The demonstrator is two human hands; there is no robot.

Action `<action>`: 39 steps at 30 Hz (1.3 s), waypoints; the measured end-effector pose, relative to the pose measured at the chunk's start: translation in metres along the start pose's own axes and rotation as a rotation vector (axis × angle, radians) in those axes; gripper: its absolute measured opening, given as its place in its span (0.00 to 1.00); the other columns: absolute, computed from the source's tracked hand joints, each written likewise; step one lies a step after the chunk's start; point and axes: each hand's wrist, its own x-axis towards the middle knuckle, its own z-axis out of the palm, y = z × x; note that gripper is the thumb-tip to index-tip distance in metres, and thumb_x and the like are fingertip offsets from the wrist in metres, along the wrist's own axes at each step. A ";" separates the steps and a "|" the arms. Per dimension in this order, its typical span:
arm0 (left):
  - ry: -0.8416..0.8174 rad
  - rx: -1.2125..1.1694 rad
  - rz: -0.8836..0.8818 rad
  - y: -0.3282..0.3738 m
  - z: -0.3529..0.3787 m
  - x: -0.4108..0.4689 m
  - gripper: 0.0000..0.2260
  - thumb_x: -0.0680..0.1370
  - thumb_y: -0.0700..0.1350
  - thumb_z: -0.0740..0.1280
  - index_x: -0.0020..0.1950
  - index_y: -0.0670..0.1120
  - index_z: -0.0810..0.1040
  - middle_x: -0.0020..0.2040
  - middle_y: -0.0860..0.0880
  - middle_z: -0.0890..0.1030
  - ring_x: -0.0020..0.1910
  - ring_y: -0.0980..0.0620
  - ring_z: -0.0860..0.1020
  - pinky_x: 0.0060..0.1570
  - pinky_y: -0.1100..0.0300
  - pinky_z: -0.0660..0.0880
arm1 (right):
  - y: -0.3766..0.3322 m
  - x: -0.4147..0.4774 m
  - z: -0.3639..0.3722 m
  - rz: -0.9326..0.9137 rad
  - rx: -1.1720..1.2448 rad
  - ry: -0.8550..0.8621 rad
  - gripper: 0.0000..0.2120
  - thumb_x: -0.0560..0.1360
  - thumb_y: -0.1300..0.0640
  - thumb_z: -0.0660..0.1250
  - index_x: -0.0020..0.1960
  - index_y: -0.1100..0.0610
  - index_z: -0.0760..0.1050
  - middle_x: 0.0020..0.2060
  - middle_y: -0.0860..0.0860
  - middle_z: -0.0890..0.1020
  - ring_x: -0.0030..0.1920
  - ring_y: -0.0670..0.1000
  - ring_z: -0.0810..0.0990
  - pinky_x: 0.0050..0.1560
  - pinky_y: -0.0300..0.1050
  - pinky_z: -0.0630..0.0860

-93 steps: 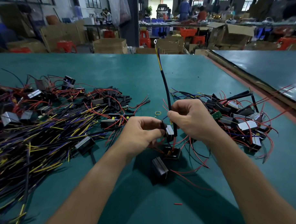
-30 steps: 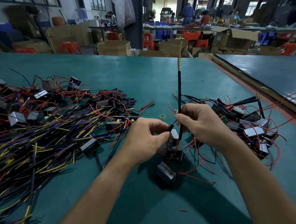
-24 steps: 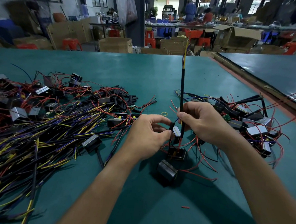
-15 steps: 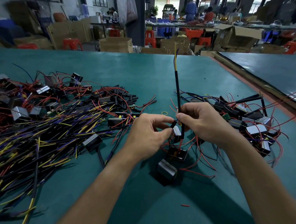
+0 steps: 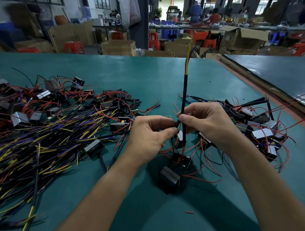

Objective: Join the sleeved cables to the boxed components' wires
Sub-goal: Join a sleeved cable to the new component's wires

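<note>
Head view, dial centred on the two hands, 6 o'clock nearest the wearer. At 6 o'clock a small red scrap (image 5: pixel 189 212) lies on the green table (image 5: pixel 115 71). Beyond it stands a closed boxed component (image 5: pixel 169 176), and just past that is a second boxed component (image 5: pixel 181 160), whose thin wires rise toward the hands. At centre, the left hand (image 5: pixel 151 134) has curled fingers, with thumb and forefinger pinching a short black tube end (image 5: pixel 177 123). The right hand (image 5: pixel 208 124) pinches the sleeved cable (image 5: pixel 184 99) just beside it and holds it upright, yellow and purple cores showing at the top, toward 12 o'clock. The meeting point of conductors is hidden by the fingertips, so whether this joint is closed cannot be determined. At 9 o'clock lies a large cable pile (image 5: pixel 43 137), loose and mixed with more boxes. At 3 o'clock lies a smaller component pile (image 5: pixel 261 131) in which several boxes appear to carry black sleeved leads. At 11 o'clock lies a heap of cut black tube pieces (image 5: pixel 124 100). Assessment: one joint is in progress; the 3 o'clock group is probably finished work; the much larger 9 o'clock stock suggests that most of the task remains. At 12 o'clock, beyond the table edge, stand cardboard cartons (image 5: pixel 118 46).
</note>
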 end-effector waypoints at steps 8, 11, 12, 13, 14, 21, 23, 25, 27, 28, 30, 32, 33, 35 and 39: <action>0.001 -0.112 -0.043 -0.001 0.003 -0.001 0.08 0.68 0.35 0.77 0.39 0.47 0.84 0.34 0.50 0.85 0.28 0.58 0.78 0.24 0.67 0.70 | 0.001 0.000 -0.004 0.065 0.117 -0.008 0.04 0.71 0.66 0.72 0.45 0.67 0.82 0.32 0.57 0.84 0.31 0.50 0.82 0.34 0.40 0.81; 0.018 -0.128 -0.039 -0.001 0.002 0.000 0.06 0.68 0.35 0.77 0.39 0.45 0.84 0.34 0.49 0.85 0.26 0.59 0.77 0.23 0.67 0.70 | 0.002 -0.001 -0.005 0.093 0.105 -0.082 0.07 0.75 0.62 0.69 0.47 0.66 0.83 0.35 0.58 0.85 0.34 0.52 0.84 0.37 0.41 0.81; 0.018 -0.130 -0.041 -0.001 0.002 0.000 0.06 0.67 0.35 0.77 0.39 0.45 0.84 0.34 0.48 0.85 0.27 0.59 0.77 0.23 0.67 0.70 | 0.002 -0.001 -0.005 0.100 0.110 -0.111 0.08 0.76 0.61 0.69 0.48 0.66 0.83 0.36 0.59 0.85 0.36 0.52 0.84 0.38 0.41 0.82; 0.019 -0.133 -0.044 -0.001 0.001 0.000 0.06 0.67 0.36 0.78 0.39 0.45 0.84 0.34 0.48 0.85 0.27 0.58 0.77 0.23 0.67 0.70 | 0.001 -0.002 -0.006 0.104 0.120 -0.133 0.09 0.76 0.60 0.69 0.48 0.65 0.84 0.37 0.60 0.86 0.37 0.54 0.85 0.39 0.42 0.82; 0.020 -0.140 -0.050 0.000 0.001 0.000 0.07 0.65 0.37 0.78 0.38 0.45 0.84 0.34 0.48 0.84 0.27 0.58 0.77 0.23 0.67 0.69 | 0.000 -0.003 -0.007 0.105 0.133 -0.152 0.09 0.74 0.58 0.70 0.47 0.63 0.84 0.38 0.60 0.86 0.38 0.54 0.85 0.40 0.43 0.82; -0.005 -0.139 -0.052 -0.004 0.002 0.001 0.07 0.63 0.42 0.79 0.37 0.46 0.83 0.33 0.48 0.83 0.26 0.57 0.76 0.24 0.65 0.70 | 0.003 -0.002 -0.007 0.056 -0.003 -0.135 0.05 0.74 0.64 0.71 0.45 0.65 0.83 0.37 0.63 0.84 0.35 0.54 0.81 0.35 0.41 0.79; -0.010 -0.142 -0.064 -0.004 0.001 0.002 0.11 0.65 0.37 0.79 0.43 0.45 0.83 0.36 0.48 0.84 0.28 0.57 0.77 0.26 0.64 0.71 | 0.003 -0.001 -0.006 0.032 -0.096 -0.068 0.07 0.76 0.62 0.70 0.41 0.63 0.82 0.30 0.55 0.81 0.31 0.50 0.76 0.32 0.43 0.75; 0.042 -0.163 -0.091 -0.005 0.000 0.005 0.13 0.65 0.32 0.76 0.45 0.44 0.82 0.38 0.48 0.85 0.29 0.57 0.78 0.26 0.64 0.72 | 0.005 0.002 -0.009 0.034 -0.146 0.030 0.10 0.78 0.61 0.68 0.39 0.64 0.78 0.26 0.49 0.77 0.27 0.51 0.72 0.28 0.46 0.73; 0.116 -0.152 -0.094 -0.005 -0.001 0.009 0.12 0.68 0.28 0.69 0.43 0.43 0.81 0.34 0.48 0.83 0.25 0.57 0.75 0.24 0.65 0.71 | 0.005 0.004 -0.012 0.045 -0.162 0.122 0.11 0.80 0.60 0.64 0.41 0.64 0.76 0.28 0.52 0.79 0.23 0.53 0.71 0.24 0.47 0.70; 0.151 -0.138 -0.095 -0.006 -0.003 0.010 0.12 0.69 0.26 0.67 0.42 0.42 0.80 0.32 0.48 0.81 0.23 0.56 0.73 0.23 0.65 0.71 | 0.003 0.005 -0.013 0.043 -0.140 0.163 0.11 0.81 0.60 0.62 0.42 0.64 0.74 0.31 0.56 0.81 0.22 0.53 0.72 0.21 0.45 0.69; 0.199 -0.109 -0.104 -0.006 -0.005 0.011 0.11 0.71 0.27 0.66 0.41 0.42 0.79 0.32 0.46 0.79 0.20 0.55 0.70 0.22 0.65 0.69 | -0.005 0.005 -0.016 0.032 -0.090 0.255 0.09 0.82 0.60 0.60 0.43 0.62 0.71 0.32 0.60 0.81 0.19 0.50 0.72 0.17 0.39 0.65; 0.222 -0.103 -0.120 -0.007 -0.007 0.012 0.07 0.72 0.30 0.68 0.40 0.41 0.77 0.30 0.46 0.77 0.18 0.54 0.67 0.21 0.66 0.67 | -0.018 0.004 -0.024 -0.009 -0.145 0.353 0.08 0.82 0.59 0.62 0.43 0.59 0.71 0.27 0.61 0.78 0.17 0.48 0.71 0.17 0.37 0.65; 0.227 -0.103 -0.132 -0.008 -0.007 0.013 0.06 0.73 0.33 0.70 0.39 0.41 0.76 0.27 0.47 0.75 0.18 0.54 0.66 0.21 0.66 0.65 | -0.027 0.004 -0.030 -0.040 -0.202 0.400 0.08 0.81 0.59 0.63 0.43 0.57 0.72 0.25 0.58 0.77 0.17 0.48 0.71 0.17 0.37 0.65; 0.239 -0.102 -0.149 -0.009 -0.008 0.015 0.08 0.73 0.41 0.73 0.37 0.42 0.75 0.23 0.49 0.71 0.18 0.53 0.64 0.21 0.66 0.62 | -0.049 0.004 -0.047 -0.108 -0.363 0.493 0.07 0.80 0.57 0.65 0.42 0.53 0.75 0.24 0.50 0.79 0.19 0.48 0.74 0.20 0.42 0.71; 0.209 -0.157 -0.179 -0.011 -0.007 0.016 0.09 0.73 0.42 0.73 0.39 0.42 0.74 0.23 0.50 0.66 0.20 0.52 0.62 0.23 0.64 0.61 | -0.088 0.019 -0.083 -0.214 -0.794 0.731 0.08 0.77 0.48 0.66 0.50 0.51 0.80 0.41 0.53 0.85 0.39 0.56 0.83 0.42 0.55 0.80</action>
